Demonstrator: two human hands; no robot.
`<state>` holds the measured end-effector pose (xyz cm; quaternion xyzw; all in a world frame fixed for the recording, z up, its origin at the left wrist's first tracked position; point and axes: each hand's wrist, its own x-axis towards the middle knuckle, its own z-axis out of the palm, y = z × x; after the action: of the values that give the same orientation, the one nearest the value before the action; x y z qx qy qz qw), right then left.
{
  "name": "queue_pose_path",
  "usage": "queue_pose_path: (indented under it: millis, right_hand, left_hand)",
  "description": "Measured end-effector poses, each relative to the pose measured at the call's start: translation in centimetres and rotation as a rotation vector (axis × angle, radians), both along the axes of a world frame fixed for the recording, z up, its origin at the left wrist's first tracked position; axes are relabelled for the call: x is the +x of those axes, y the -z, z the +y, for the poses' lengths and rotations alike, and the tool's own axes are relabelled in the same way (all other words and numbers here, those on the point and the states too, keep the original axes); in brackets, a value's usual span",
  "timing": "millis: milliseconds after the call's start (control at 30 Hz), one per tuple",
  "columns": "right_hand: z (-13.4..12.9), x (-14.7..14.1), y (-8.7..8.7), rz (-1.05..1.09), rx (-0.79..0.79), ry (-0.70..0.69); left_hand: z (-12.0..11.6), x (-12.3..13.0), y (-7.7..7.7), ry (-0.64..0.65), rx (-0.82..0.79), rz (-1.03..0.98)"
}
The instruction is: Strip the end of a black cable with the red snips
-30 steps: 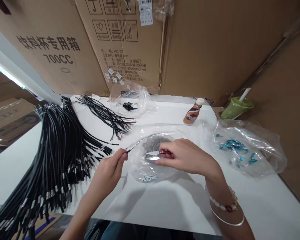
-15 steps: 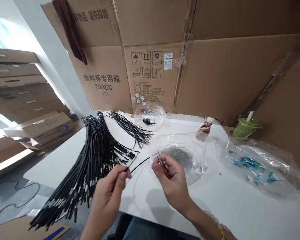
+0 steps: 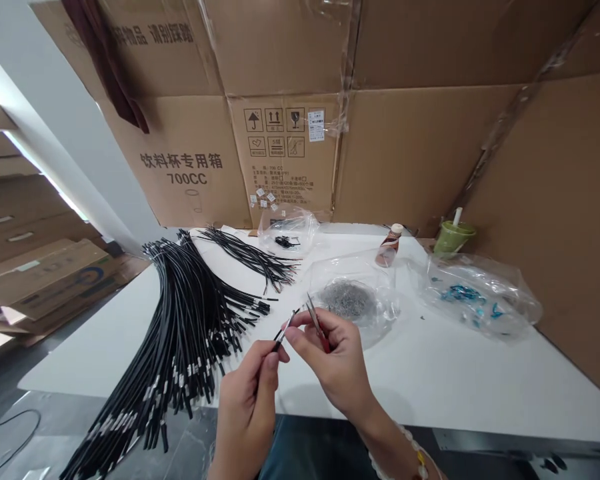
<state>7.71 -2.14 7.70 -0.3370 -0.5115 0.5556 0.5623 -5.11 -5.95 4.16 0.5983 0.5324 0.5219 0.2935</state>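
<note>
My left hand [image 3: 260,373] is closed on a thin black cable [image 3: 279,343], pinched between thumb and forefinger. Close beside it, my right hand [image 3: 325,347] is wrapped round red-handled tweezers [image 3: 316,320], whose metal tips point up and away. The right thumb and forefinger meet near the light-coloured end of the cable; the exact contact there is too small to tell. A large bundle of black cables [image 3: 180,320] with silvery ends lies left of my hands. Behind my right hand is a clear bag of fine metal pieces [image 3: 349,298].
A smaller cable bunch [image 3: 250,257] and a clear bag with black parts [image 3: 286,241] lie at the back. Further right are a brown bottle [image 3: 389,247], a green cup [image 3: 453,237] and a bag of blue pieces [image 3: 463,293]. Cardboard [image 3: 280,67] stands behind the white table [image 3: 450,373].
My hands have come together, the left moving right with the cable. The right thumb and forefinger are now at the cable end. The view has shifted a little.
</note>
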Motion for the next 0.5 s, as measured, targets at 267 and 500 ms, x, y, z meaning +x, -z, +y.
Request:
queue_pose_path:
  millis: [267,500]
  right_hand:
    - [0.1,-0.7,0.1,-0.024,-0.005,-0.073]
    - [1.2,-1.7,0.4,-0.007,-0.007,-0.117]
  left_hand:
    - [-0.3,-0.3,0.1,0.094,-0.12,-0.445]
    - [1.1,-1.0,0.4,0.627,-0.371,-1.05]
